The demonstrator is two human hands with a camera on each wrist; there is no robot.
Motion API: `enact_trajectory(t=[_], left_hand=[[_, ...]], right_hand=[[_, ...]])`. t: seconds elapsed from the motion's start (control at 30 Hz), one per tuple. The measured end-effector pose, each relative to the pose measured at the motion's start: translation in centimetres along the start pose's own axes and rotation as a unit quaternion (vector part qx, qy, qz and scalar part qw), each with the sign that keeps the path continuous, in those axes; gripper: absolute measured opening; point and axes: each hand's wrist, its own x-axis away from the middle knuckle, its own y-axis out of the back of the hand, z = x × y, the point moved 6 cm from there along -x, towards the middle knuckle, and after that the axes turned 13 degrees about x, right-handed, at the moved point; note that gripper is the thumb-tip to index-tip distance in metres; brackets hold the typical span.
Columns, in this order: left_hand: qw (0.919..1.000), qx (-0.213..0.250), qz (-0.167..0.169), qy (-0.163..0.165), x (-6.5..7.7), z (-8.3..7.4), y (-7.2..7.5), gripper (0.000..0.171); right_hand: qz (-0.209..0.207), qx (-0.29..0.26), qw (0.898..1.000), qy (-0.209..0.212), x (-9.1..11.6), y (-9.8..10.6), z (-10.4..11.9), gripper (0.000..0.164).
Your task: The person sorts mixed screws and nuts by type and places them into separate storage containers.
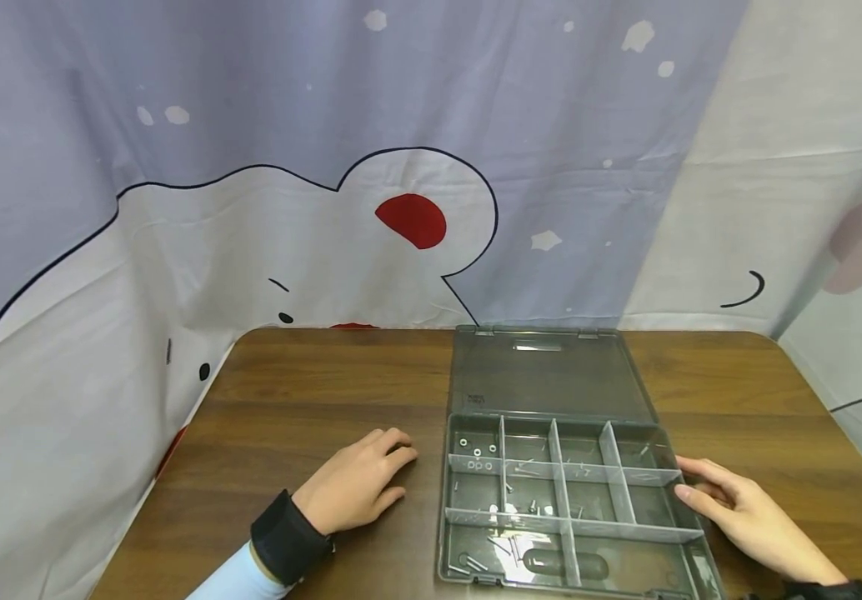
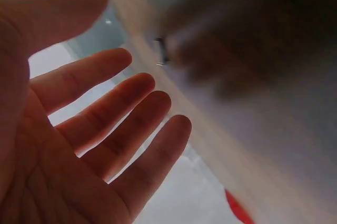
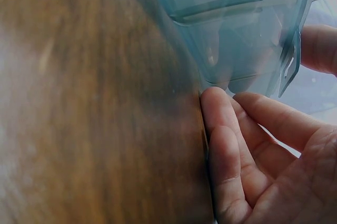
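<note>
A grey see-through compartment box (image 1: 629, 530) lies on the wooden table, its hinged lid (image 1: 543, 375) folded back flat behind it. White rings like washers (image 1: 478, 452) lie in its back-left compartment. Small screws (image 1: 533, 506) are scattered in several others, with longer ones (image 1: 498, 546) at the front left. My right hand (image 1: 757, 521) holds the box's right edge, thumb at the rim and fingers (image 3: 218, 105) curled against the outer wall. Left of the box, my left hand (image 1: 356, 483) is over the table, fingers loosely bent and palm (image 2: 47, 182) holding nothing.
The brown wooden table (image 1: 311, 383) extends on both sides of the box. A patterned cloth (image 1: 251, 242) in lilac and white hangs along the table's back and sides. Thin dividers (image 1: 611, 454) separate the box's compartments.
</note>
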Motion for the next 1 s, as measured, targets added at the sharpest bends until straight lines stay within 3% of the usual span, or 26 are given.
enact_trajectory(t=[0.5,1.0], left_hand=[[0.9982,-0.036,-0.034,-0.034,-0.14,0.95,-0.22,0.02],[0.9957,-0.067,-0.045,-0.046,-0.37,0.76,-0.12,0.021]], right_hand=[[-0.011,-0.005,1.0,0.009,-0.03,0.02,0.24,0.052],[-0.025,0.006,1.0,0.012,0.13,0.0,0.23,0.05]])
